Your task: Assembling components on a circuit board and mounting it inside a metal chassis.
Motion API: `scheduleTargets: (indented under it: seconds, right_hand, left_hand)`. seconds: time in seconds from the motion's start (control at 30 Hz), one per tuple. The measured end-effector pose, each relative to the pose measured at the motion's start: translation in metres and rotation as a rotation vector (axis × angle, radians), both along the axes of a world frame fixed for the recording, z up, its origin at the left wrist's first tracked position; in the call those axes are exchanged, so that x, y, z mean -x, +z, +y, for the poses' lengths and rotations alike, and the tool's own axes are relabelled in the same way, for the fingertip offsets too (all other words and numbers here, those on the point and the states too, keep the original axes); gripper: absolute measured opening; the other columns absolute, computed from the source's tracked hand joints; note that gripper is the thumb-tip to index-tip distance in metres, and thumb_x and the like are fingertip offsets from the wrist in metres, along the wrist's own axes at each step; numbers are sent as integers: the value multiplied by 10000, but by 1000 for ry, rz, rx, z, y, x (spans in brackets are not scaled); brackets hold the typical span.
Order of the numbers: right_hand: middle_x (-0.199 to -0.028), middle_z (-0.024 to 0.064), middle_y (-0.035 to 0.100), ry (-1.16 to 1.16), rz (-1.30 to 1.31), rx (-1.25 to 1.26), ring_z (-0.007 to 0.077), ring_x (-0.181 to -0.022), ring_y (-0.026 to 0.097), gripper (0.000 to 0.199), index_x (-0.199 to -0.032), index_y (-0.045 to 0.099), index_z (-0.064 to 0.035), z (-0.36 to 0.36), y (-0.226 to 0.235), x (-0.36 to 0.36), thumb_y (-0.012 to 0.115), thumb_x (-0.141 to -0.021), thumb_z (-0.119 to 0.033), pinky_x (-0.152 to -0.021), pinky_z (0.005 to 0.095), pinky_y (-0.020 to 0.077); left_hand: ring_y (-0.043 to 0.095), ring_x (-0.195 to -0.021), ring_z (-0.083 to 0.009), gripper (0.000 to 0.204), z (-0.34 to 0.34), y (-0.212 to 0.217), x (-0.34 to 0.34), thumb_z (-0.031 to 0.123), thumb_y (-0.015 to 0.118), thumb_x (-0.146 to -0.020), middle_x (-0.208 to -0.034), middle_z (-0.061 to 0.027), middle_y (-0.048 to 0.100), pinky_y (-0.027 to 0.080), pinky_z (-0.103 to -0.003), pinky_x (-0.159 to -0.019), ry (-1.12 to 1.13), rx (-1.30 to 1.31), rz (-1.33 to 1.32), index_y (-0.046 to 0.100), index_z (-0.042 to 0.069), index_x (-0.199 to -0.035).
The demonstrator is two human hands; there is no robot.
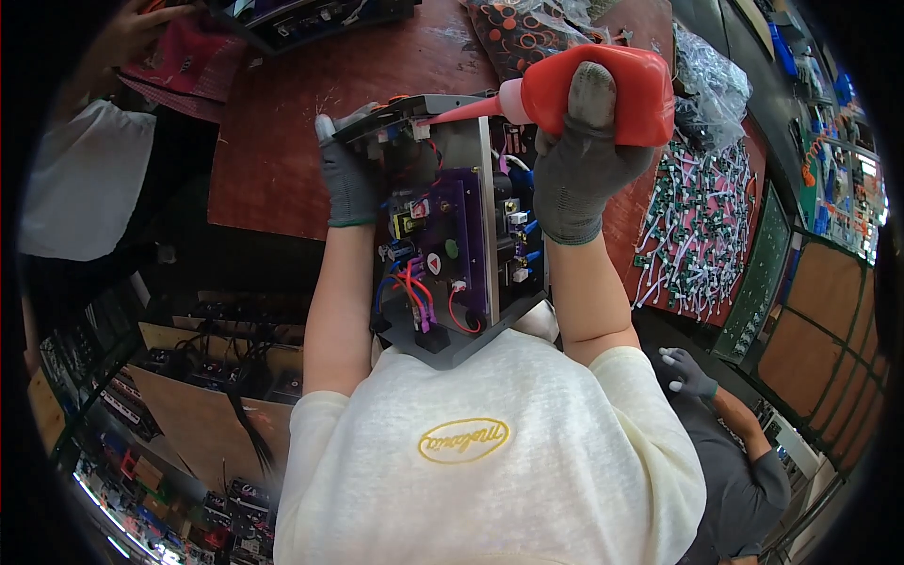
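Observation:
My gloved right hand (586, 155) is wrapped round a red squeeze bottle (598, 89), which lies tilted with its long pink nozzle pointing left. The nozzle's tip is at a white connector (421, 129) near the far end of an open electronic chassis (487, 226); whether it touches, I cannot tell. My left hand (350, 174), also gloved, grips the chassis by its far left edge, some fingers hidden behind the dark end plate. Inside the chassis sit a purple circuit board (461, 250) and red, blue and black wires (411, 287). Its near end rests close against my shirt.
A red-brown table (282, 141) stretches ahead. On its right lie many small green boards with white leads (692, 226) and clear plastic bags (711, 80). Another chassis (311, 24) stands at the far left. People are at left and lower right. Cardboard boxes (207, 405) with black cables stand lower left.

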State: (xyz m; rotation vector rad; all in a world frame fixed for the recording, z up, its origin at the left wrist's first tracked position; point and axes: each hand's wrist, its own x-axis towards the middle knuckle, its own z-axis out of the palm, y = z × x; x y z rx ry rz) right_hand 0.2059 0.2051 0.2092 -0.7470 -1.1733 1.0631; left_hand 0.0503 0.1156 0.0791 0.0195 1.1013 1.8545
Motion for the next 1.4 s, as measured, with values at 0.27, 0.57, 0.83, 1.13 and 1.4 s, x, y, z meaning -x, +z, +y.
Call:
scheduleTargets:
  seconds: [0.27,0.57,0.83,1.13,1.4]
  right_hand:
    - [-866,0,637,29,100,4,85,-761,578,195,-950,626,-35,-1,3,0,735,-818,-128,-689,256,485]
    - [-868,-4,636,34,37,12,85,-767,582,225,-962,621,-36,4,-1,-4,747,-807,-140,-702,251,482]
    - [-878,1,639,4,31,72,89,-776,584,215,-965,622,-41,-1,0,-5,743,-810,-130,-712,252,482]
    - [-872,1,627,28,37,43,93,-778,584,190,-956,620,-42,4,-2,-9,726,-825,-130,-703,249,479]
    - [-890,7,631,15,2,48,98,-790,585,209,-965,626,-37,7,-7,-13,736,-811,-127,-728,260,484]
  left_hand:
    - [623,-929,-234,691,3,1,-1,622,319,-927,-976,-114,657,514,-364,-861,16,18,-55,651,23,-1019]
    - [634,-919,-241,706,1,-4,1,619,293,-934,-991,-123,663,520,-371,-852,-46,-22,7,644,13,-1028]
    - [637,-904,-245,718,3,-5,1,619,277,-936,-982,-123,668,528,-373,-827,-3,-4,10,646,11,-1035]
    - [633,-912,-254,731,4,1,-1,622,264,-936,-974,-131,665,530,-375,-822,20,52,14,643,6,-1040]
    - [642,-887,-264,715,4,-2,-2,603,273,-945,-980,-141,667,533,-388,-826,10,19,23,641,-4,-1035]
